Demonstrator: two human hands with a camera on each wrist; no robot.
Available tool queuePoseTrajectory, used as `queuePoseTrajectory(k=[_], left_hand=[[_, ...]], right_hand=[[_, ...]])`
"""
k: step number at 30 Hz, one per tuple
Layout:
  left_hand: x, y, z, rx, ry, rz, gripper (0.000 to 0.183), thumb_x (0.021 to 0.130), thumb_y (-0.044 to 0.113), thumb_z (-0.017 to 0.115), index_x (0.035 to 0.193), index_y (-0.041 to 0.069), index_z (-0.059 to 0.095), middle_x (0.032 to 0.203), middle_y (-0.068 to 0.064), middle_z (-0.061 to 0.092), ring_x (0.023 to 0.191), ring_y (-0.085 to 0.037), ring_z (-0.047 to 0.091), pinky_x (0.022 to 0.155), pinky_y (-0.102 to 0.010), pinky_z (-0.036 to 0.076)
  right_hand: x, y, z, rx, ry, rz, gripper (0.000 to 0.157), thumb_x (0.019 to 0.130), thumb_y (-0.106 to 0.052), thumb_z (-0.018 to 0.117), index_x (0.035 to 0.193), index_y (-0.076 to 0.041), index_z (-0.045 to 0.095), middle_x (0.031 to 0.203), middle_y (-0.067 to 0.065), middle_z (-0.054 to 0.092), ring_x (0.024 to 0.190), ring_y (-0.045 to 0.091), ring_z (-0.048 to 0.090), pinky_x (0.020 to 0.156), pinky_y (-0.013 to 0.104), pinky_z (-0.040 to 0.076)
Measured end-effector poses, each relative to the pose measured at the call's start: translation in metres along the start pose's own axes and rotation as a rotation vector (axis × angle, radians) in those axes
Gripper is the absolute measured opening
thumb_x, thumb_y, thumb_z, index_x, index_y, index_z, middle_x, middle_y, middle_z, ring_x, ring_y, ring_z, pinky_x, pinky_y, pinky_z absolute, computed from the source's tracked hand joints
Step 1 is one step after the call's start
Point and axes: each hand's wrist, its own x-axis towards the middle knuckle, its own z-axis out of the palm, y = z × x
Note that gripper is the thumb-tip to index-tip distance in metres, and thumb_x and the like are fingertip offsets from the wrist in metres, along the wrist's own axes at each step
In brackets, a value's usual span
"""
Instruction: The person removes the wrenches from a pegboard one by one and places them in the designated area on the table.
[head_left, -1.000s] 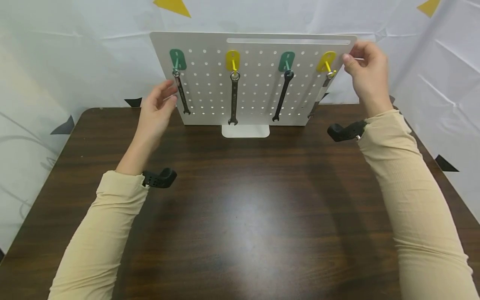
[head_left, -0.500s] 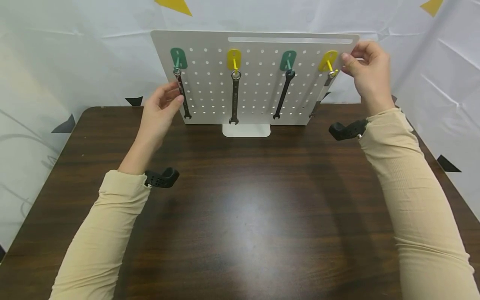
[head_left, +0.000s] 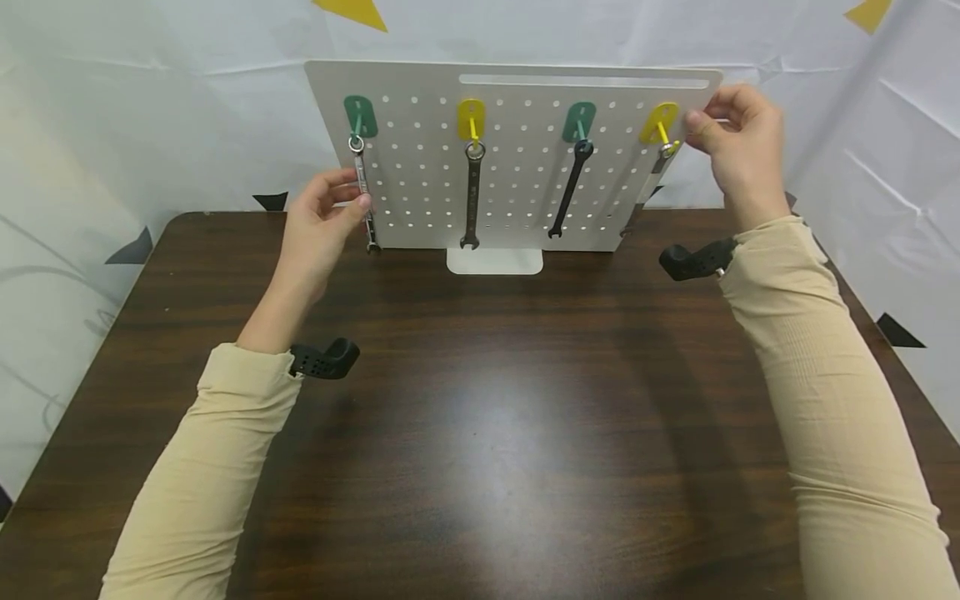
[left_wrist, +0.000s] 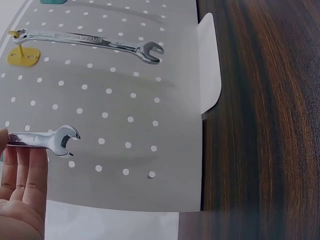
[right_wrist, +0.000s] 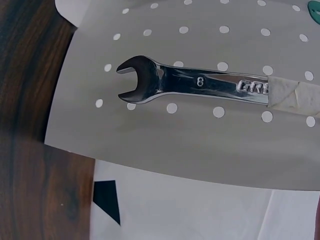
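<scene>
A light grey pegboard (head_left: 420, 79) stands upright at the back of the table, with combination wrenches hanging from its hooks. My left hand (head_left: 315, 221) pinches the shank of the leftmost wrench (left_wrist: 57, 140) between thumb and fingers; its ring end is still on a green hook (head_left: 361, 117). My right hand (head_left: 742, 150) holds the board's upper right edge, thumb in front and fingers behind. Beside it hangs the rightmost wrench (right_wrist: 200, 82), marked 8 and partly wrapped in pale tape, on a yellow hook (head_left: 660, 122). Two more wrenches hang between: one (head_left: 472, 196) on yellow, another (head_left: 572, 187) on green.
The board's white foot (head_left: 495, 262) rests on the dark wooden table (head_left: 480, 417). White sheeting (head_left: 187, 108) with yellow and black patches surrounds the table's back and sides. Black straps sit at both wrists.
My left hand has moved right from the board's left edge and taken hold of the leftmost wrench, whose lower end has swung outward slightly. The right hand stays on the board's edge.
</scene>
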Motion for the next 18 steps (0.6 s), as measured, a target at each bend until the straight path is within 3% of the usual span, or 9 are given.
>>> queuePoseTrajectory(k=[18], left_hand=[[-0.0058,0.0058,0.0008,-0.235,0.005,-0.081,0.034,0.089,0.003,0.064,0.122,0.007,0.057,0.096,0.002,0.057,0.077,-0.003,0.061,0.061,-0.014,0.056]], right_hand=[[-0.0001,0.0044,0.0009,0.028,0.011,-0.032,0.016,0.084,0.002,0.065,0.080,-0.013,0.063,0.075,-0.005,0.063,0.071,0.003,0.063,0.069,0.008,0.055]])
